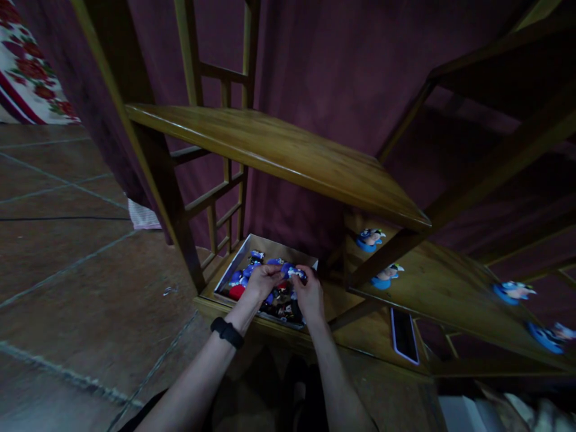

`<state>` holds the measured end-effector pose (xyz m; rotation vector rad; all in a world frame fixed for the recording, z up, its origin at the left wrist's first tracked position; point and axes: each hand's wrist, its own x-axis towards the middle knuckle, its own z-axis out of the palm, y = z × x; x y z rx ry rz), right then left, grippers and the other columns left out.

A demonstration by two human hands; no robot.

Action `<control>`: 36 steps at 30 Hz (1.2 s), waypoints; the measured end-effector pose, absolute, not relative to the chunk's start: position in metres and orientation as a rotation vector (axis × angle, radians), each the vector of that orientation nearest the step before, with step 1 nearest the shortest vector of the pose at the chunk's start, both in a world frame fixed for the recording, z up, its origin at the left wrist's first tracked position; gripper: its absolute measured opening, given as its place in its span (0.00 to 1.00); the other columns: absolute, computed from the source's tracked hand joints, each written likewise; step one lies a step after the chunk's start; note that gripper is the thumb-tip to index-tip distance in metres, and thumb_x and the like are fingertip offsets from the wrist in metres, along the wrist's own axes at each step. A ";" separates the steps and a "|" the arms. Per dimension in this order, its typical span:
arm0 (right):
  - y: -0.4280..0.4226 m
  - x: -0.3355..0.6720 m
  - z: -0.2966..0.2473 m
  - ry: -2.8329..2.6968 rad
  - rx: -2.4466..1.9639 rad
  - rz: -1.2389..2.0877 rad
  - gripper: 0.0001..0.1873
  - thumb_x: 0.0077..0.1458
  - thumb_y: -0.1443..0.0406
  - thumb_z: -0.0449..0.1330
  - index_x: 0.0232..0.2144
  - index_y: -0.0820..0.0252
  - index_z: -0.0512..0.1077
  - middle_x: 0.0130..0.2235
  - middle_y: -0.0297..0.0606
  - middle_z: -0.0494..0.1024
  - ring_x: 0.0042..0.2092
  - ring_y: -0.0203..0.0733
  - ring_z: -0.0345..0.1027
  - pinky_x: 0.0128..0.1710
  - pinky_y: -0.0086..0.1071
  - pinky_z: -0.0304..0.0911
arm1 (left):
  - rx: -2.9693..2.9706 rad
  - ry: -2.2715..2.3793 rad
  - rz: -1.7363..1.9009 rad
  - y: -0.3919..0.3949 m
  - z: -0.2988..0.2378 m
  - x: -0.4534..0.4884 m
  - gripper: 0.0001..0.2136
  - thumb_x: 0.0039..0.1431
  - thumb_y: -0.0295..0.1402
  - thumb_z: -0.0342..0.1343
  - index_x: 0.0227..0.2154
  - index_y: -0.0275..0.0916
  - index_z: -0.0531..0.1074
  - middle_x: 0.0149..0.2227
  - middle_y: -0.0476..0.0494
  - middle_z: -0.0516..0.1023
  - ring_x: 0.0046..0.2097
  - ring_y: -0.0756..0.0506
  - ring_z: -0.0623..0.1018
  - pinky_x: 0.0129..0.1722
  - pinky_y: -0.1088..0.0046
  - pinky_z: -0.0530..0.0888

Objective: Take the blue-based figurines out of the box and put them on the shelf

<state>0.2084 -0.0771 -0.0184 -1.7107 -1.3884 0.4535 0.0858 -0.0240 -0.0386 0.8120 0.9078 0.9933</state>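
The one view looks from the person's head, forward and steeply down along both forearms (200,372), set back enough to take in the left hand (263,282) and right hand (309,295), a shelf (279,144) beyond them and floor (90,258) to the left hand's left.

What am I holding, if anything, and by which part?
A small blue-and-white figurine: left hand at its blue end, right hand at the other.
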 end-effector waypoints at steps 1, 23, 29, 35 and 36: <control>-0.077 0.208 -0.018 -1.396 -1.719 0.436 0.12 0.51 0.61 0.53 0.40 0.53 0.68 0.36 0.34 0.74 0.37 0.39 0.68 0.37 0.31 0.61 | 0.829 0.907 0.983 -0.024 -0.038 0.086 0.10 0.34 0.28 0.65 0.26 0.32 0.77 0.25 0.44 0.78 0.28 0.49 0.74 0.33 0.73 0.72; -0.079 0.211 -0.013 -1.762 -1.651 0.290 0.13 0.54 0.68 0.49 0.41 0.55 0.67 0.40 0.37 0.70 0.43 0.40 0.66 0.43 0.32 0.60 | 0.631 1.009 0.934 -0.028 -0.032 0.079 0.06 0.38 0.18 0.61 0.22 0.32 0.73 0.21 0.46 0.75 0.25 0.48 0.75 0.33 0.68 0.73; -0.082 0.206 -0.012 -1.784 -1.644 0.267 0.14 0.54 0.68 0.49 0.42 0.54 0.67 0.41 0.38 0.70 0.44 0.41 0.65 0.44 0.33 0.59 | 0.627 1.042 0.977 -0.029 -0.034 0.083 0.05 0.38 0.19 0.61 0.20 0.32 0.72 0.19 0.47 0.74 0.24 0.49 0.74 0.33 0.67 0.72; -0.078 0.209 -0.019 -1.612 -1.707 0.369 0.11 0.53 0.65 0.51 0.40 0.55 0.68 0.38 0.36 0.72 0.40 0.41 0.67 0.41 0.32 0.61 | 0.872 1.058 1.077 -0.034 -0.040 0.089 0.05 0.36 0.25 0.62 0.21 0.32 0.75 0.18 0.48 0.73 0.23 0.49 0.72 0.29 0.71 0.70; -0.078 0.210 -0.020 -1.580 -1.727 0.394 0.11 0.53 0.64 0.52 0.39 0.54 0.68 0.37 0.35 0.73 0.39 0.40 0.67 0.40 0.32 0.61 | 0.923 1.051 1.092 -0.035 -0.041 0.090 0.05 0.36 0.26 0.62 0.22 0.32 0.76 0.19 0.48 0.73 0.23 0.49 0.72 0.28 0.72 0.70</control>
